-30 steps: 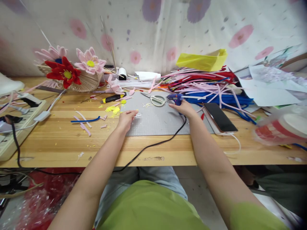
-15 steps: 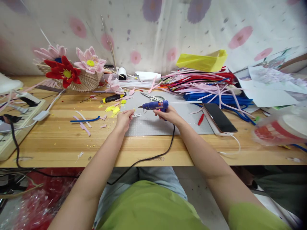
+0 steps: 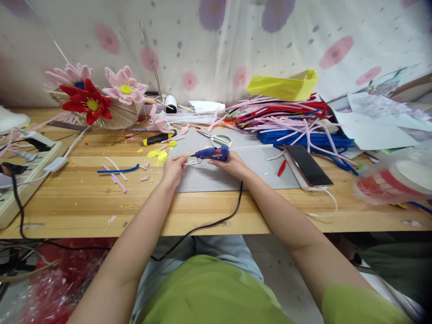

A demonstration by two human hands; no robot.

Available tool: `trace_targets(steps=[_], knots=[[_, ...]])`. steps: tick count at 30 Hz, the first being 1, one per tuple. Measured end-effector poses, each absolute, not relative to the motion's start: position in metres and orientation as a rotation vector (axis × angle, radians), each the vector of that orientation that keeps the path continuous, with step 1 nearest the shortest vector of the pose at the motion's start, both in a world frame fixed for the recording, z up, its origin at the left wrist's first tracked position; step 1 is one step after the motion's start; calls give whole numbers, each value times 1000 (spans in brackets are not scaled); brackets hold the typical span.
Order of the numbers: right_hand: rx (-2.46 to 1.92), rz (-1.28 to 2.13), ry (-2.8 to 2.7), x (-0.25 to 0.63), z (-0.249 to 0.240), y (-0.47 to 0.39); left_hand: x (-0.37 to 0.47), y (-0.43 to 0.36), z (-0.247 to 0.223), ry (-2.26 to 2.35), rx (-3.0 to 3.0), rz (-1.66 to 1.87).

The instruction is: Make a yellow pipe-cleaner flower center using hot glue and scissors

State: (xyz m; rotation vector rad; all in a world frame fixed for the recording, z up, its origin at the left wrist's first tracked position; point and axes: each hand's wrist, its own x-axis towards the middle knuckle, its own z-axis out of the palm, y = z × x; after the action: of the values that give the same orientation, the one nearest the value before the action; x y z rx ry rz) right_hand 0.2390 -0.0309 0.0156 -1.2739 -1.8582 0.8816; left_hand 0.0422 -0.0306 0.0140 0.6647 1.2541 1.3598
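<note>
My right hand (image 3: 231, 164) is wrapped round a blue glue gun (image 3: 213, 153) with a clear glue stick (image 3: 256, 146) jutting from its back. The gun's tip points left and is right beside the fingertips of my left hand (image 3: 174, 169). Those fingers are pinched together on something small; thin white strands (image 3: 193, 162) show just right of them, but the held piece is too small to make out. Both hands are above the grey cutting mat (image 3: 205, 181). White-handled scissors (image 3: 221, 140) lie behind the gun.
Felt flowers (image 3: 91, 104) stand back left, a power strip (image 3: 32, 180) at far left. Chenille stems (image 3: 297, 137) are piled back right, near a phone (image 3: 308, 164) and a wrapped cup (image 3: 401, 177). The black cord (image 3: 209, 224) hangs over the table edge. Yellow scraps (image 3: 158, 155) lie left.
My right hand has moved the glue gun left and slightly down, so its tip is now at my left fingertips. The left hand has barely moved.
</note>
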Motion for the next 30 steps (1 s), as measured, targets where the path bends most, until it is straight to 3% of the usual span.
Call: trace_targets(steps=[30], knots=[[-1297, 895, -1797, 239, 16, -31, 41, -29, 8, 1291, 748, 1319]])
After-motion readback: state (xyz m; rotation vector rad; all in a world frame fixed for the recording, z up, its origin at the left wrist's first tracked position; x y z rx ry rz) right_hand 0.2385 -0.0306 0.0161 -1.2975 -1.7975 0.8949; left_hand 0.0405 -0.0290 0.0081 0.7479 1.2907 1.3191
